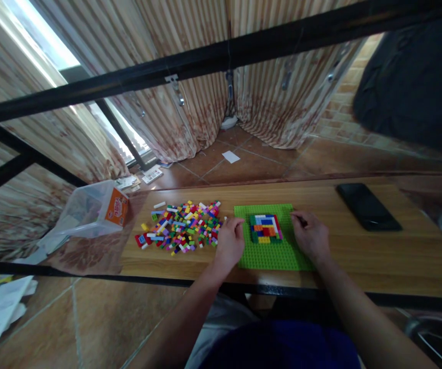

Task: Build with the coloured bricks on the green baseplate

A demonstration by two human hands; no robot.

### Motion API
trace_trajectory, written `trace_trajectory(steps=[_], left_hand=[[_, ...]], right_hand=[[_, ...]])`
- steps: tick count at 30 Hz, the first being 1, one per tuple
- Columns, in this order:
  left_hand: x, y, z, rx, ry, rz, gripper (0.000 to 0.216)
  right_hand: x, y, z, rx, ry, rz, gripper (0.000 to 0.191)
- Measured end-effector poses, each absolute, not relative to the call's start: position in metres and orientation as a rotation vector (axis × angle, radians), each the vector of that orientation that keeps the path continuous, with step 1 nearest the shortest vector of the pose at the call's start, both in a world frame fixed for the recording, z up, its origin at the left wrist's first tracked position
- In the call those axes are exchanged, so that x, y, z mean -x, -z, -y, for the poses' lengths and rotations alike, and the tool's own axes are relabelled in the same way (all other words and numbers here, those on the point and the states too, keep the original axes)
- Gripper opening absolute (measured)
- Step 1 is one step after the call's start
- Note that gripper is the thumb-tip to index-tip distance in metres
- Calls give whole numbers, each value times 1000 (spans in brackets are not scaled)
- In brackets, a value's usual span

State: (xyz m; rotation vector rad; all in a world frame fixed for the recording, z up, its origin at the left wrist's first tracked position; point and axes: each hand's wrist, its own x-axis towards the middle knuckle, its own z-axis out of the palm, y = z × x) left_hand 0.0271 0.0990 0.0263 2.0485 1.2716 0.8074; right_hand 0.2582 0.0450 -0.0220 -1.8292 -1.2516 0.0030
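Note:
A green baseplate (267, 256) lies on the wooden table (359, 251) in front of me. A small block of red, blue, white, orange, yellow and green bricks (266, 228) is built on it. My left hand (229, 242) rests at the plate's left edge with fingers curled; I cannot see whether it holds a brick. My right hand (310, 237) sits on the plate's right edge, fingers bent and pinched close to the built block. A pile of several loose coloured bricks (182, 226) lies to the left of my left hand.
A clear plastic tub with an orange label (93, 209) lies tipped at the table's left end. A black phone (367, 206) rests at the right. Black metal bars (205, 59) cross overhead. Curtains and a tiled floor lie beyond the table.

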Motion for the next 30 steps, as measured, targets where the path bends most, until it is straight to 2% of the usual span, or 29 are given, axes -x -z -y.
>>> trace_trajectory(steps=[11,20,30], left_hand=[[-46,-20,-55,-2620,-475,-1302,50],[-55,-16,-59,-2814,-376,-1274,44],[-48,-18,-56,-2669,-497,-1236,46]], right_hand=[[-262,26,-43,1856,15,1288,26],[-261,23,-41,1924,-21,1249,27],[-265,27,-40,1946,-25,1257,33]])
